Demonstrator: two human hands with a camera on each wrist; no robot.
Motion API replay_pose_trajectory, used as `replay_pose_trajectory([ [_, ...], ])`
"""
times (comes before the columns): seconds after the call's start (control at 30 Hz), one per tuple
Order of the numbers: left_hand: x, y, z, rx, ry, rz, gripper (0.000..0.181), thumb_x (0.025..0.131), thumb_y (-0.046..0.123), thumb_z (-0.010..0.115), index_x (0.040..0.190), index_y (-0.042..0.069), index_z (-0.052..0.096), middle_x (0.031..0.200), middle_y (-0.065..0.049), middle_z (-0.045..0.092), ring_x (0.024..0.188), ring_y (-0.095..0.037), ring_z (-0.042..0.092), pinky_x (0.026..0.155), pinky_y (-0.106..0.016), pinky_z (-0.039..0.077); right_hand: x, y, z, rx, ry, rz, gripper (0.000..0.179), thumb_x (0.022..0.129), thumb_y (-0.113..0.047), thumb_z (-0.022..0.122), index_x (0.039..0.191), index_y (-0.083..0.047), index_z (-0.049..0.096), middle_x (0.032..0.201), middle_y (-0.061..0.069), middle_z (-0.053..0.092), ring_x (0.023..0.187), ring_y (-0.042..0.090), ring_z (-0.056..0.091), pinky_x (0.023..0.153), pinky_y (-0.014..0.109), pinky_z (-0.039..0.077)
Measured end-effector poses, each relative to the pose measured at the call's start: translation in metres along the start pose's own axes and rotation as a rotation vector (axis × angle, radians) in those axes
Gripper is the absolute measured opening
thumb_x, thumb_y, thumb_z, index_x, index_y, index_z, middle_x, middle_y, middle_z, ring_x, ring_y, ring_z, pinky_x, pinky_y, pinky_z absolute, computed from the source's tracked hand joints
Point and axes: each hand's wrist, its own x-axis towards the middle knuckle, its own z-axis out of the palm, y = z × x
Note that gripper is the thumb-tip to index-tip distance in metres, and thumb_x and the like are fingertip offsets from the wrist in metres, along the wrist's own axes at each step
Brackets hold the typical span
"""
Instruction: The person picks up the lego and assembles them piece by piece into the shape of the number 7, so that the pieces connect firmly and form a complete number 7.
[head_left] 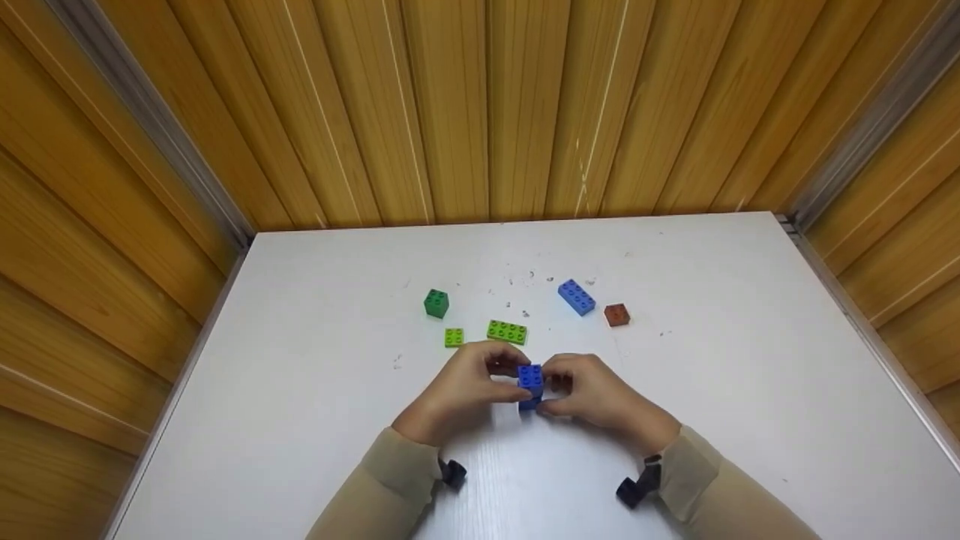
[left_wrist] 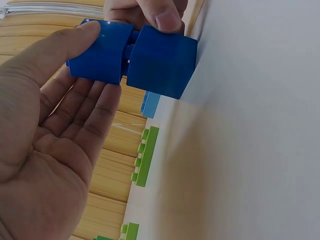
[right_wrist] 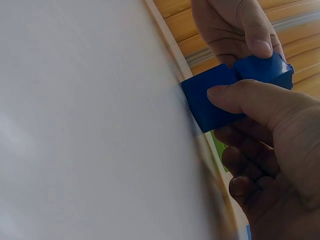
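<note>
Two dark blue toy building bricks are stacked one over the other between both hands in the head view. My left hand (head_left: pixel 476 379) pinches the upper brick (left_wrist: pixel 102 55) between thumb and fingers. The lower brick (left_wrist: pixel 162 65) is gripped by my right hand (head_left: pixel 596 388), its thumb flat on one face in the right wrist view. A narrow gap with studs showing runs between the bricks in the left wrist view, and the upper one sits slightly tilted. The lower brick is right at the white tabletop.
Past the hands lie a long lime brick (head_left: pixel 507 332), a small lime brick (head_left: pixel 454 337) and a taller green brick (head_left: pixel 436 304). Farther right are a lighter blue brick (head_left: pixel 576 298) and a red-brown brick (head_left: pixel 617 315). Wood-look panels (head_left: pixel 450 112) wall the white table (head_left: pixel 315 360).
</note>
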Motion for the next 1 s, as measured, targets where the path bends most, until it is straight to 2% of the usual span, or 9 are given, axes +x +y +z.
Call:
replay_pose_trajectory([
  [0.4, -0.0011, -0.0020, 0.0033, -0.006, -0.006, 0.008, 0.036, 0.092, 0.002, 0.091, 0.126, 0.004, 0.080, 0.125, -0.010, 0.082, 0.119, -0.023, 0.082, 0.112, -0.044, 0.066, -0.0010, -0.0011, 0.0004, 0.016, -0.004, 0.022, 0.029, 0.089, -0.019, 0.096, 0.116, -0.021, 0.086, 0.110, -0.009, 0.080, 0.098, 0.011, 0.067, 0.090, 0.024, 0.058],
  [0.67, -0.0009, -0.0031, 0.0065, -0.002, 0.013, 0.011, 0.033, 0.091, 0.005, 0.093, 0.123, 0.006, 0.082, 0.120, -0.007, 0.084, 0.115, -0.019, 0.082, 0.111, -0.046, 0.066, -0.0016, 0.0000, -0.0001, 0.001, -0.002, 0.016, 0.031, 0.088, -0.018, 0.097, 0.117, -0.018, 0.086, 0.111, -0.005, 0.081, 0.100, 0.012, 0.067, 0.091, 0.024, 0.057],
  [0.87, -0.0021, -0.0038, 0.0045, -0.012, 0.009, -0.002, 0.033, 0.089, 0.003, 0.093, 0.120, 0.005, 0.082, 0.118, -0.009, 0.085, 0.115, -0.021, 0.083, 0.111, -0.049, 0.066, -0.0012, 0.0001, 0.0012, 0.000, -0.001, 0.006, 0.033, 0.088, -0.019, 0.097, 0.119, -0.017, 0.087, 0.111, -0.003, 0.082, 0.099, 0.011, 0.067, 0.090, 0.025, 0.056],
  [1.0, -0.0014, -0.0026, 0.0048, 0.019, 0.014, -0.004, 0.032, 0.088, 0.005, 0.095, 0.118, 0.006, 0.083, 0.116, -0.007, 0.086, 0.112, -0.020, 0.083, 0.109, -0.049, 0.067, -0.0007, -0.0010, 0.0011, 0.001, 0.005, -0.006, 0.033, 0.087, -0.018, 0.097, 0.118, -0.018, 0.087, 0.110, -0.004, 0.082, 0.098, 0.010, 0.067, 0.089, 0.024, 0.057],
])
